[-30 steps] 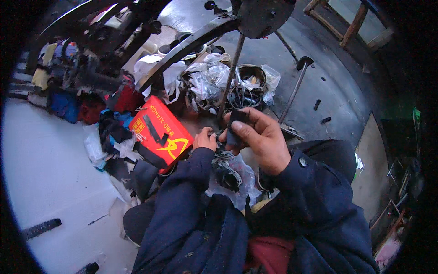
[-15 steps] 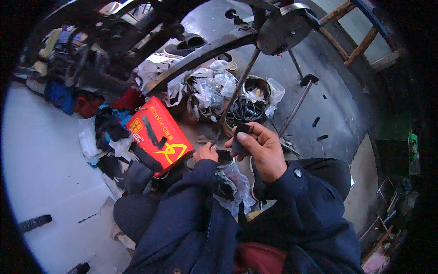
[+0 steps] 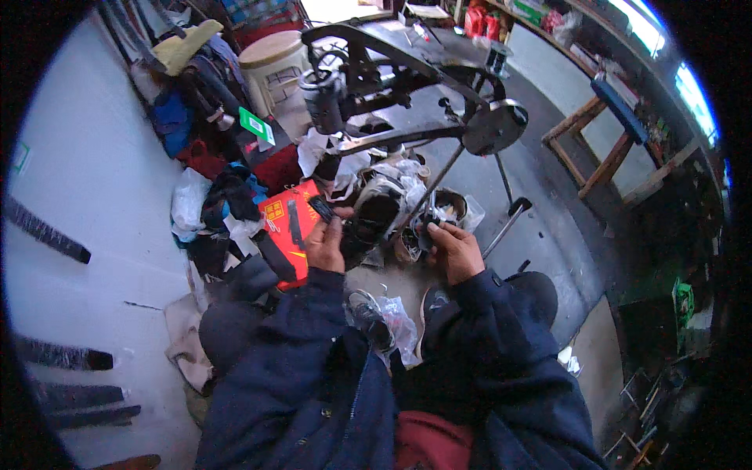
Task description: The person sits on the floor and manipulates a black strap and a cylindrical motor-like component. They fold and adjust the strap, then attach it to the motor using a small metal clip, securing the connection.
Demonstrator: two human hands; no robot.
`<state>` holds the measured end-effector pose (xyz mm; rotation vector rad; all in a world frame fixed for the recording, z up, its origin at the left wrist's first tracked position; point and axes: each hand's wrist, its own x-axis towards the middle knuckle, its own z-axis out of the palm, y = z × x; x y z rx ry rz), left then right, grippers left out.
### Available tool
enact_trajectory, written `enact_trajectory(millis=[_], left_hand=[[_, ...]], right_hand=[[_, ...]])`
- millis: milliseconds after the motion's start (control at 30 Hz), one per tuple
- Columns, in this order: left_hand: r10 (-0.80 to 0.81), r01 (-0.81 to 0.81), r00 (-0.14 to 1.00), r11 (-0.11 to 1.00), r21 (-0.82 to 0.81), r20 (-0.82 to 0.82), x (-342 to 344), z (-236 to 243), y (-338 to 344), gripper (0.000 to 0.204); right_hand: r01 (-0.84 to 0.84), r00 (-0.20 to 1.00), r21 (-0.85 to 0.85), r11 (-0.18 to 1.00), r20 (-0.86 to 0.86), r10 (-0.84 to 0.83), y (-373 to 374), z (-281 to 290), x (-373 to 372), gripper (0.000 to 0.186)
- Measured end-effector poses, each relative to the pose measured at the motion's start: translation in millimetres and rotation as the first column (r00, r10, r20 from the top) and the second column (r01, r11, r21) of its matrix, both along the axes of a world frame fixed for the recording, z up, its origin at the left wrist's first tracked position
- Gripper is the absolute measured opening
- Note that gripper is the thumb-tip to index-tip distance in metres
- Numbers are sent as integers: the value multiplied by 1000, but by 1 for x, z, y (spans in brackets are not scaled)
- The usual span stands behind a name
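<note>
From afar I see left hand (image 3: 325, 247) grasping small, glossy black piece (image 3: 319, 207); right hand (image 3: 457, 254) pinching dark scrap (image 3: 428, 233), shape unclear. Flat red cardboard box (image 3: 279, 233) near left; round metal wheel (image 3: 495, 130) beyond.

The right hand (image 3: 459, 255) partly hides a dark piece (image 3: 425, 236); the lower edge crops 2 sleeves (image 3: 517, 360).

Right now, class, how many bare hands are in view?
2: the left hand, holding a small black piece by the red box, and the right hand, farther right, pinching a dark piece.
</note>
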<state>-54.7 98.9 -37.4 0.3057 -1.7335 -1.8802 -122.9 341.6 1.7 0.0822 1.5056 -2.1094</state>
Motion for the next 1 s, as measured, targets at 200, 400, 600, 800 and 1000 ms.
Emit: enact_trajectory(millis=[200, 400, 600, 800, 1000], left_hand=[[-200, 241, 968, 909, 339, -151, 13, 78, -82, 26], [-248, 228, 964, 957, 182, 95, 40, 75, -94, 26], [-342, 327, 937, 930, 165, 74, 57, 51, -51, 27], [-487, 380, 864, 796, 471, 127, 47, 27, -22, 26], [-588, 471, 786, 769, 432, 188, 24, 13, 7, 27]], right_hand=[[-86, 996, -51, 995, -33, 84, -8, 39, 29, 23], [-130, 961, 119, 984, -229, 154, -36, 91, 23, 23], [-232, 951, 126, 964, -179, 252, -64, 82, -10, 26], [-103, 994, -47, 994, 39, 105, -76, 31, -17, 14], [-65, 998, 121, 990, 11, 64, -62, 8, -22, 10]])
